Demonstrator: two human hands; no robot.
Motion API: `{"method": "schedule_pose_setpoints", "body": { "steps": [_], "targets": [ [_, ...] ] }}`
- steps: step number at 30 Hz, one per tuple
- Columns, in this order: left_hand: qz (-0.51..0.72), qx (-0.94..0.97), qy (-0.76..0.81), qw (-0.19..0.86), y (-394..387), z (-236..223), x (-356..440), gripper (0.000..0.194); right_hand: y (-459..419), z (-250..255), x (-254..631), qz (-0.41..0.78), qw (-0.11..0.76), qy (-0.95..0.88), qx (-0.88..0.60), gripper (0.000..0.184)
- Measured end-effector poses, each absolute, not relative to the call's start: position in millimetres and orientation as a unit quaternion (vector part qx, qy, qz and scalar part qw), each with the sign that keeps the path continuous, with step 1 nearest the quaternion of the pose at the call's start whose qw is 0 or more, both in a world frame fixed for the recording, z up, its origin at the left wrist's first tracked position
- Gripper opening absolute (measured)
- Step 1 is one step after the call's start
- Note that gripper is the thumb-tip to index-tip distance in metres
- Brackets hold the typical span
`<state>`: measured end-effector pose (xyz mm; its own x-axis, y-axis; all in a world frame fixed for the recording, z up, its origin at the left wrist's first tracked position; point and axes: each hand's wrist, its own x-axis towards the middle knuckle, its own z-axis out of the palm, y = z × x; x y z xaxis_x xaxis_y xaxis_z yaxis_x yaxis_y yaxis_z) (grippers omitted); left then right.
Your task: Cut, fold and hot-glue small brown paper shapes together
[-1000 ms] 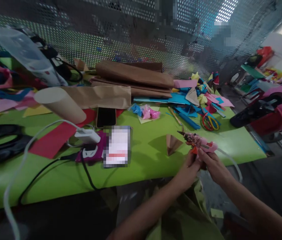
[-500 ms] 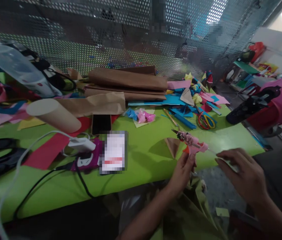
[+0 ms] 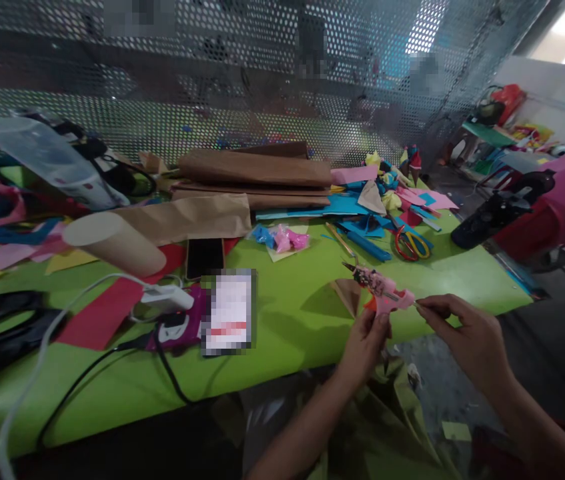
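My left hand (image 3: 368, 340) is wrapped round the handle of a pink glue gun (image 3: 385, 290) with an orange trigger and a dirty, crusted front. Its nozzle points up and to the left, above the green table. Right behind the gun, my right hand (image 3: 467, 340) pinches the end of a thin clear glue stick (image 3: 416, 304), of which only a short bit shows at the back of the gun. On the table just beyond my left hand, a small folded brown paper cone (image 3: 347, 295) lies partly hidden by the gun.
Red-and-yellow scissors (image 3: 411, 243), a blue cutter (image 3: 366, 245) and paper scraps lie behind the gun. Farther left are a bag of blue and pink pieces (image 3: 282, 238), a phone (image 3: 229, 313), a purple power strip (image 3: 182, 327) with cables and a cardboard tube (image 3: 117, 243).
My right hand has moved left, closer to the back of the glue gun. Less of the glue stick shows behind the gun. My left hand keeps its grip.
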<state>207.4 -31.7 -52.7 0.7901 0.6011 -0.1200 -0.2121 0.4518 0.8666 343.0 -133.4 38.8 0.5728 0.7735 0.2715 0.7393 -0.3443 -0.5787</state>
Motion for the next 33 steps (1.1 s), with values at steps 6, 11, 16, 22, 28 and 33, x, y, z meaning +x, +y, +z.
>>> {"method": "schedule_pose_setpoints", "body": {
  "steps": [6,11,16,22,28,33],
  "targets": [
    [0.25,0.459,0.206,0.827,-30.5,-51.3,207.8,0.055,-132.5,38.4,344.0,0.03,0.34,-0.46,-0.82,0.017],
    [0.249,0.443,0.204,0.837,-30.1,-48.9,207.6,0.054,-131.8,40.7,342.9,0.028,0.342,-0.458,-0.82,0.017],
    [0.25,0.444,0.193,0.838,-30.1,-49.9,207.6,0.052,-132.1,40.2,342.8,0.027,0.34,-0.458,-0.821,0.018],
    [0.247,0.465,0.194,0.828,-31.4,-59.1,208.0,0.051,-134.4,37.5,343.4,0.019,0.343,-0.451,-0.824,0.02],
    [0.245,0.474,0.19,0.824,-31.1,-61.4,209.1,0.053,-134.7,36.6,344.4,0.017,0.354,-0.456,-0.816,0.02],
    [0.242,0.472,0.19,0.826,-30.8,-61.4,209.0,0.053,-134.0,37.5,343.9,0.018,0.358,-0.449,-0.818,0.021]
  ]
}}
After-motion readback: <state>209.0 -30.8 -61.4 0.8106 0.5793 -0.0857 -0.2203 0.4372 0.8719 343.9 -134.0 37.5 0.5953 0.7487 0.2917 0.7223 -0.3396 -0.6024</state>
